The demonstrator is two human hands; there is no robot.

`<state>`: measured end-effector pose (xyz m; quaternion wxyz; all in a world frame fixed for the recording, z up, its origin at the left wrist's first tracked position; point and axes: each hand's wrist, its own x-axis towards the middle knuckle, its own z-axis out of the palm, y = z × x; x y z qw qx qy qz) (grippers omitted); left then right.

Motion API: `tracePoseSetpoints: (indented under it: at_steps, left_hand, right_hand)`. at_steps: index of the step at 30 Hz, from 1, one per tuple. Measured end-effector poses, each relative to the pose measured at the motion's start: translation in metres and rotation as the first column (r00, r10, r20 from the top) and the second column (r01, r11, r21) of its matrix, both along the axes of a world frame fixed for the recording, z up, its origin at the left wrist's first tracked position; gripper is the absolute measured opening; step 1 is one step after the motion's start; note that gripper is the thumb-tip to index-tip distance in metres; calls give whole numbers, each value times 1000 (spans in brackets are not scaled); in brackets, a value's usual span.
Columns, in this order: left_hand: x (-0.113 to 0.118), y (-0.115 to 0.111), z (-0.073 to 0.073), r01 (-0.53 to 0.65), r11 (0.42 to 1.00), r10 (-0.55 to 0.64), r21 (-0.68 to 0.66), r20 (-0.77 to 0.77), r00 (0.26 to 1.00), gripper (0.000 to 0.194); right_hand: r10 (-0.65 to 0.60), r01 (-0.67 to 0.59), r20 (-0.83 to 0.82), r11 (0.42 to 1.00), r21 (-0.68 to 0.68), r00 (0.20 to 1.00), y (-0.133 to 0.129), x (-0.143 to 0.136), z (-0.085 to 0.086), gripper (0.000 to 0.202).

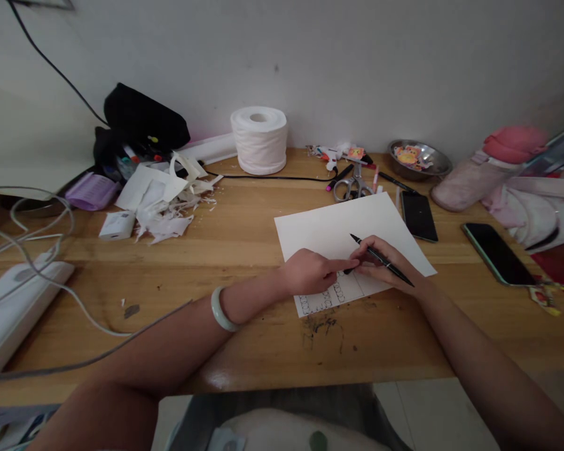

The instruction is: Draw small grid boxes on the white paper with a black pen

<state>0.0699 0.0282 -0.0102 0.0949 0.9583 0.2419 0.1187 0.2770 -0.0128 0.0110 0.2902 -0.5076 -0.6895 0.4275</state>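
My right hand (380, 260) rests over the lower right of a white sheet of paper (329, 228), its fingers closed round a slim black pen (388, 264) that lies slantwise across the hand. My left hand (310, 270) lies on the paper with the index finger stretched out and the other fingers curled. That fingertip meets or nearly meets the right fingertips. A small dark tip (349, 270) shows just below them; I cannot make out what it belongs to. Rows of small looped drawings (322, 299) and a few lines run along the paper's lower edge, partly hidden by my left hand.
Behind the paper lie scissors (352, 186) and pens. A metal bowl (419, 160), pink bottle (489, 166) and two phones (419, 215) stand or lie rightward. A white tissue roll (259, 141), paper scraps (164, 210) and a looping cable (94, 322) are leftward.
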Motion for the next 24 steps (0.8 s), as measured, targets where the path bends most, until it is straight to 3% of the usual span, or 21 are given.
tracePoseSetpoints:
  at_steps: [8, 12, 18, 24]
  left_hand:
    - [0, 0, 1, 5, 1000, -5, 27, -17, 1000, 45]
    - [0, 0, 0, 23, 998, -24, 56, 2, 1000, 45]
    - [-1, 1, 2, 36, 998, -36, 47, -10, 999, 45]
    - [0, 0, 4, 12, 1000, -12, 3, -36, 999, 43]
  right_hand:
    - [-18, 18, 24, 1000, 23, 1000, 2, 2, -4, 21]
    - [-6, 4, -80, 1000, -26, 997, 3, 2, -4, 21]
    - [-272, 246, -316, 962, -122, 909, 11, 1, -11, 32]
    - [-397, 392, -100, 918, -66, 912, 16, -8, -13, 35]
